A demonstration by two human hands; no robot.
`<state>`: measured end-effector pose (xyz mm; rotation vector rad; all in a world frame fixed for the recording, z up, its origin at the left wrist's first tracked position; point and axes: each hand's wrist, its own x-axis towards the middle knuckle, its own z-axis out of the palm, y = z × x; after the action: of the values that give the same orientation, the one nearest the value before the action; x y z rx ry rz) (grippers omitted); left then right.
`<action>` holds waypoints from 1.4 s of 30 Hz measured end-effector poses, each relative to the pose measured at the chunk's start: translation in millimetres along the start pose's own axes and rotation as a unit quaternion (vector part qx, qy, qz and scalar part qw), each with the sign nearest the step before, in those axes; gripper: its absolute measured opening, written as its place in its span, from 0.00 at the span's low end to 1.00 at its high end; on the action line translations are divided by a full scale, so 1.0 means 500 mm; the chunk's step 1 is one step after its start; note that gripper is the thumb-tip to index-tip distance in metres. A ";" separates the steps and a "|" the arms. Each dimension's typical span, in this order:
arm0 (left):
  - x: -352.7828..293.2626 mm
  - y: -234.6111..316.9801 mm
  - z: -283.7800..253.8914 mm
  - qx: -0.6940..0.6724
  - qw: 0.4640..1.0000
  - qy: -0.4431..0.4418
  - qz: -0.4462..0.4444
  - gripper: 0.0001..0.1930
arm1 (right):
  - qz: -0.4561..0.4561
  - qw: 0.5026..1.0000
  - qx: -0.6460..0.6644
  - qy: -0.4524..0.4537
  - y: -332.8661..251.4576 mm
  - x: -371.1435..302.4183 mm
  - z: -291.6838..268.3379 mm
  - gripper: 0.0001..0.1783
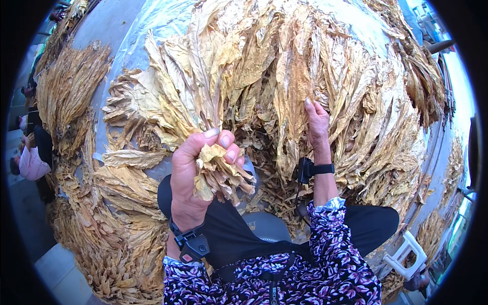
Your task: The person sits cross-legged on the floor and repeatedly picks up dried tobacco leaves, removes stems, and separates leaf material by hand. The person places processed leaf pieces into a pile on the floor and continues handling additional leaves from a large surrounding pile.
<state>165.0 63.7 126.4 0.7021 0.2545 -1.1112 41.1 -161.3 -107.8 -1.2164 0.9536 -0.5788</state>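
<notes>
Left hand: I see my left hand raised over my lap, fingers pinching a bundle of dried leaves by the stem ends.
Right hand: my right hand reaches into the big leaf pile on the plastic sheet, fingers pressed together on one leaf.
Risk: I think the dry leaves can crumble or slip out if the grip loosens.

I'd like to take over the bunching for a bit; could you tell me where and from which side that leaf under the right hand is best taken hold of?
Probably at its lower, stem end. The dried leaf hangs lengthwise in the pile, its blade thin and crumpled, and the right hand already touches it from the right side. Come from that side and pinch low, just as the left hand holds its bunch of leaves by the stems.
</notes>
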 end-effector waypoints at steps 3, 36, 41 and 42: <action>0.006 0.001 -0.023 -0.046 0.998 -0.053 -0.011 0.12 | 0.014 0.999 0.008 0.047 -0.020 -0.010 -0.018 0.10; 0.018 0.003 -0.037 0.015 0.996 -0.066 -0.059 0.12 | 0.160 0.984 -0.003 -0.079 0.100 -0.145 0.094 0.10; 0.039 -0.027 -0.052 0.007 0.999 0.003 -0.037 0.11 | 0.188 0.940 0.240 -0.151 0.056 -0.183 0.014 0.20; 0.049 -0.038 -0.054 0.022 0.999 0.014 -0.047 0.11 | 0.178 0.929 0.288 -0.150 0.058 -0.188 0.000 0.20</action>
<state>163.1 58.2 85.7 0.7523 0.2905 -1.2007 -10.1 -77.1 -107.3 -0.5614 0.6529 -0.3314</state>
